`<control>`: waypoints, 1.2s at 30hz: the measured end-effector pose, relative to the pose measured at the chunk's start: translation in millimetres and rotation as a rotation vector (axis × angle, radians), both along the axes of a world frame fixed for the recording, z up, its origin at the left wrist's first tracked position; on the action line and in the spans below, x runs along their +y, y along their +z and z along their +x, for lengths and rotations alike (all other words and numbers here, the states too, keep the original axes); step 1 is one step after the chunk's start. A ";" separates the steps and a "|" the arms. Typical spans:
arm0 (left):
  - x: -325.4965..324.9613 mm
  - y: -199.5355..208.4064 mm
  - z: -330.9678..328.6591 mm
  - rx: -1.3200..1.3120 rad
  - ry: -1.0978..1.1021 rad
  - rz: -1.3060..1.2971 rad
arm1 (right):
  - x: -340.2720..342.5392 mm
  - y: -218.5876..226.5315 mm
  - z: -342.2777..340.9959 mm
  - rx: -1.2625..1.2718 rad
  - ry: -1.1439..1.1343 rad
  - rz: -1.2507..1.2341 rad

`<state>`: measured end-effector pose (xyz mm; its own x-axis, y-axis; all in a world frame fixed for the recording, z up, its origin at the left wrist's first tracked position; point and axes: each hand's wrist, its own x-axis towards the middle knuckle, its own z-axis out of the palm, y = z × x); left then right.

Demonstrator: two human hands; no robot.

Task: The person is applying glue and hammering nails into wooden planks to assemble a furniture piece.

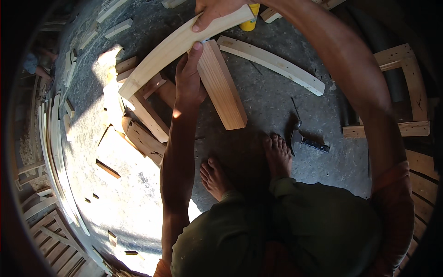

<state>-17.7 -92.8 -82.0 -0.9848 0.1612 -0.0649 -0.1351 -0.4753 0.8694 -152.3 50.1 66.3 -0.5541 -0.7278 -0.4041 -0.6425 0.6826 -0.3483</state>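
A pale, slightly curved wooden plank (166,51) slants across the upper middle. My right hand (217,8) grips it from the far side, thumb on its face; its other fingers are partly cut off by the upper edge. My left hand (189,74) is closed at the plank's near edge, its thumb tip at the corner where a brown wooden post (222,87) meets the plank. The fingers of that hand are mostly hidden, so how far they reach round the post I cannot tell. The post points down toward my feet.
A hammer (295,127) lies by my right foot. Beyond the post is a pale curved rail (272,64) with holes. Wooden frames stand at right (413,87) and left (150,115). A yellow container (248,23) stands at the top. Another person's arm (42,71) shows far left.
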 end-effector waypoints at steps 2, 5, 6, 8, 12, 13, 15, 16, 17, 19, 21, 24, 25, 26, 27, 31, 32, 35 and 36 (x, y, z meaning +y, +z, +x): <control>2.9 0.7 2.1 -0.012 0.067 0.051 | -1.9 -0.3 1.0 0.041 0.021 0.014; 5.2 -0.6 1.6 -0.003 0.090 0.068 | -0.4 -1.1 0.6 0.076 0.036 0.031; 5.4 -1.6 1.3 -0.005 0.090 0.070 | 0.6 -2.1 0.0 0.076 0.033 0.029; 6.1 -4.0 0.6 0.003 0.087 0.074 | 2.3 -5.4 -1.3 0.073 0.026 0.024; 8.0 -8.4 -1.5 -0.034 0.096 0.071 | 3.9 -14.0 -2.3 0.031 0.024 -0.008; 8.4 -9.1 -1.6 -0.028 0.097 0.063 | 4.8 -15.1 -1.8 0.028 0.023 -0.011; 9.5 -9.8 -2.0 -0.033 0.097 0.058 | 6.5 -15.4 0.2 0.051 -0.004 -0.001; 10.1 -10.0 -1.8 -0.027 0.100 0.051 | 7.8 -14.4 1.4 0.050 -0.004 -0.002; 10.8 -10.0 -1.9 -0.021 0.106 0.045 | 8.8 -13.2 3.1 0.062 -0.001 0.005; 12.4 -9.9 -1.1 -0.020 0.112 0.037 | 10.8 -9.8 6.2 0.068 0.002 0.011; 13.7 -9.7 -0.1 -0.013 0.109 0.032 | 12.2 -7.0 9.0 0.094 0.009 0.006; 13.6 -10.1 0.6 0.005 0.104 0.043 | 13.0 -8.9 13.0 0.120 -0.038 0.004; 12.5 -10.3 0.6 0.006 0.117 0.040 | 13.5 -11.4 14.4 0.122 -0.037 0.004; 11.1 -10.6 0.5 0.007 0.122 0.013 | 14.4 -14.3 15.9 0.128 -0.054 -0.009; 9.1 -10.8 0.5 -0.003 0.128 -0.004 | 15.2 -18.2 17.9 0.133 -0.069 -0.024; 3.5 -12.4 -0.6 0.025 0.117 -0.006 | 24.4 -31.4 25.7 0.238 -0.088 -0.207; 3.3 -13.0 -0.8 0.029 0.098 0.004 | 27.3 -33.1 27.3 0.241 -0.080 -0.210; 4.1 -15.8 -1.4 0.047 0.065 0.010 | 37.3 -34.8 33.1 0.175 -0.111 -0.152; 4.9 -17.0 -1.5 0.063 0.039 0.018 | 39.2 -35.6 35.7 0.174 -0.112 -0.148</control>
